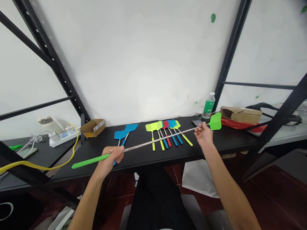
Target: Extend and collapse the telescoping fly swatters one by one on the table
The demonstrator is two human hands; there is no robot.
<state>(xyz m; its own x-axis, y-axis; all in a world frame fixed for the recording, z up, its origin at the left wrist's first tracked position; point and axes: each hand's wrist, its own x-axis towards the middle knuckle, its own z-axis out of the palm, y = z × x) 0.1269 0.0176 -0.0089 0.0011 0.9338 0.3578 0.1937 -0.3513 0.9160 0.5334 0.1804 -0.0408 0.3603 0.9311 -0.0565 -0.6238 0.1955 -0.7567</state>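
Nearest, the left hand (111, 158) closes tightly around the steel shaft of a green fly swatter (163, 138), just above its grip, while the right hand (203, 134) pinches the shaft below the mesh head. Beyond, other fly swatters (153, 127) lie fanned on a black table (96, 150).

My left hand (111, 159) and right hand (203, 134) share one green fly swatter (163, 138); roughly nine more fly swatters (171, 124) lie on the desk (216, 142).

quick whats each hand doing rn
Left hand: closed, holding a green-handled fly swatter where the handle meets the shaft.
Right hand: closed, holding the same swatter's shaft near its head.
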